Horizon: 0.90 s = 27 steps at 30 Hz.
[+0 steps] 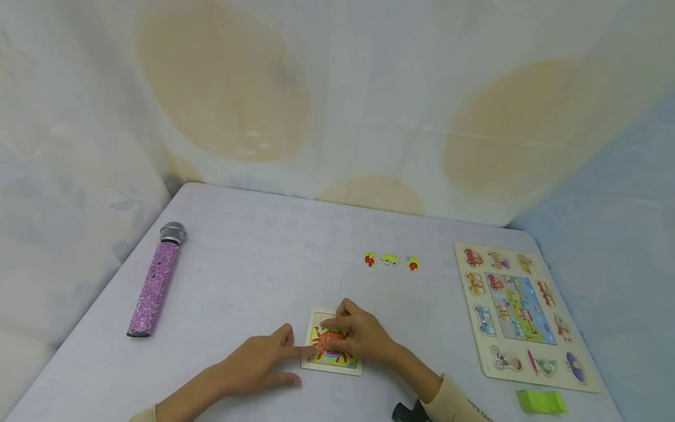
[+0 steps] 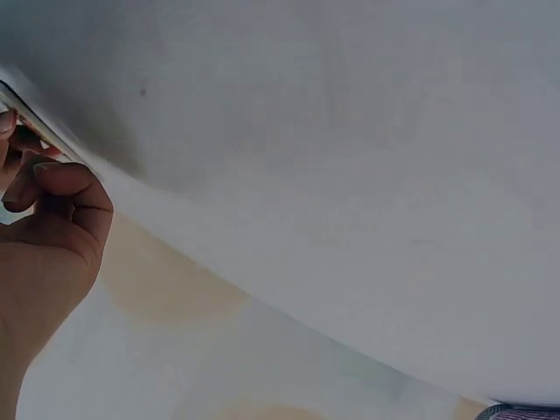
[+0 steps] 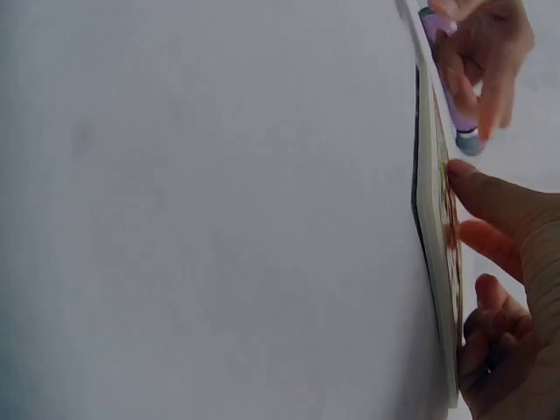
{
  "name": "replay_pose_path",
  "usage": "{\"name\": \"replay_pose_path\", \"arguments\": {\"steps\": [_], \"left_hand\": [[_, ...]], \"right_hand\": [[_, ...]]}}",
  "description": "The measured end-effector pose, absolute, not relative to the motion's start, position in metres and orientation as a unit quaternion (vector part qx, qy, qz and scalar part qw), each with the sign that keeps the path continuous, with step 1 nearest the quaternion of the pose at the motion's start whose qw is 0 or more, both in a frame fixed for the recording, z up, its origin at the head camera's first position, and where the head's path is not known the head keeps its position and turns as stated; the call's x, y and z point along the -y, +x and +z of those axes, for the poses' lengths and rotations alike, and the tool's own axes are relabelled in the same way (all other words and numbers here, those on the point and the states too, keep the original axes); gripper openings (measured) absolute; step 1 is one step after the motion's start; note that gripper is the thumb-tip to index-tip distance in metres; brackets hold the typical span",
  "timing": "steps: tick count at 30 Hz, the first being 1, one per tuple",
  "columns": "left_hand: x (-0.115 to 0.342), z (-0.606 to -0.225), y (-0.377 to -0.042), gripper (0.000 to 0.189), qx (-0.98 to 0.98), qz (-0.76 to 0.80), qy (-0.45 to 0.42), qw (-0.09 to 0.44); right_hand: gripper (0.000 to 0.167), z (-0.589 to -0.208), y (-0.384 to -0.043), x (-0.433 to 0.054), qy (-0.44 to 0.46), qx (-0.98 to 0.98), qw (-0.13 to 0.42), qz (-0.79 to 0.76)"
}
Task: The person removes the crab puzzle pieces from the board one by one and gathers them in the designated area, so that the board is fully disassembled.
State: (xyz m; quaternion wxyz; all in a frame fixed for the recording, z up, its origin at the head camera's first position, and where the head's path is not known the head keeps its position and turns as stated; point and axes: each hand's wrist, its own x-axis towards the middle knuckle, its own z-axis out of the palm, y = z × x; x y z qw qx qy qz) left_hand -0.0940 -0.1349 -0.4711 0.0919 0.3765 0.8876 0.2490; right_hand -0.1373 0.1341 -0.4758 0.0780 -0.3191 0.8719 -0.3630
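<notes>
A small square puzzle board (image 1: 331, 368) with a pale wooden border and a red crab picture (image 1: 329, 337) lies flat near the table's front. From the left, my left hand (image 1: 258, 360) reaches its straight index fingertip onto the crab; its thumb lies apart, off the board. My right hand (image 1: 366, 337) comes in from the right, thumb and index finger spread over the crab and touching its surface. In the right wrist view, the thumb (image 3: 490, 192) rests against the board's face (image 3: 444, 236). The fingers hide part of the picture.
Beyond the board, several small red, yellow and green puzzle pieces (image 1: 390, 259) lie in a row. A glittery pink microphone (image 1: 155, 287) lies at the left. On the right are a large vehicle puzzle board (image 1: 559, 378) and a green block (image 1: 541, 402). Patterned curtains (image 1: 369, 117) surround the table.
</notes>
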Motion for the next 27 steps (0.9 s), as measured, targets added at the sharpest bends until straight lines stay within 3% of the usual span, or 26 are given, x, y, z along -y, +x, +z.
{"name": "replay_pose_path", "arguments": {"steps": [6,13,27], "left_hand": [[0.129,-0.467,-0.105,0.077,-0.913,0.226,0.332,0.068],[0.117,-0.474,-0.116,0.107,-0.932,0.183,0.304,0.070],[0.108,-0.478,-0.122,0.102,-0.943,0.157,0.289,0.056]], "right_hand": [[0.034,-0.478,-0.130,-0.130,-0.327,-0.875,0.023,-0.357],[0.029,-0.482,-0.130,-0.128,-0.323,-0.877,0.015,-0.356],[0.025,-0.487,-0.129,-0.127,-0.347,-0.867,-0.040,-0.354]]}}
